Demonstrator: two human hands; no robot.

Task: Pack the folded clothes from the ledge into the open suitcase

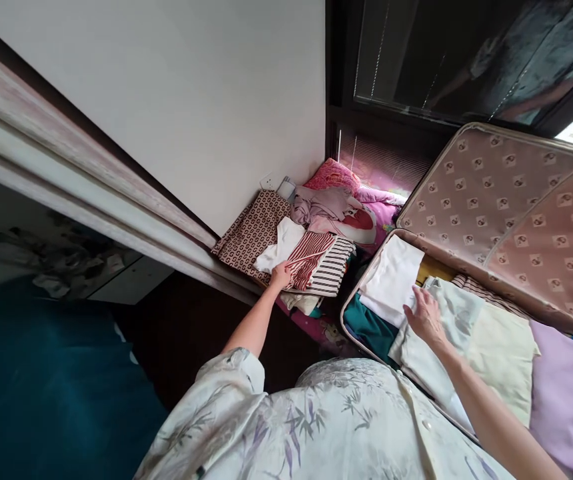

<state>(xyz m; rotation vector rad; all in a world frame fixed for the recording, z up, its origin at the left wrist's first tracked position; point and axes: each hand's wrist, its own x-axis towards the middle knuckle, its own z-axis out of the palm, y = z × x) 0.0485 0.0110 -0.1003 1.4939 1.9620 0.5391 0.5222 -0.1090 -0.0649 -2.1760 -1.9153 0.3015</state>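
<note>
Head view, the only one I have. I count two hands, one open suitcase and two groups of clothing.

The left hand [280, 275] is stretched out to a stack of folded clothes [311, 267] lying beside the wall. Its fingers rest at the edge of a red-striped garment [309, 257] on top of that stack; I cannot tell whether they pinch the cloth or merely touch it. In the stack I count at least four pieces: the red-striped one, a white one [279, 247] just beside it, a black-and-white striped one [334, 267] under it, and a patterned brown cloth [251, 233] towards the wall. Behind the stack lies a loose pink heap [346, 200] of bedding and clothes; its pieces I cannot count.

The right hand [424, 317] lies flat, fingers spread, holding nothing, on a pale folded garment [446, 333] inside the suitcase [491, 200]. The suitcase lid stands raised, lined with a pink patterned fabric. In the body of the case I count at least five folded pieces: a white one [391, 277] at the near corner, a teal one [371, 330] below it, the pale one under the hand, a cream one [504, 347] next to it, and a lilac one [566, 393] at the far right. A yellow edge [434, 268] shows beneath them.
</note>
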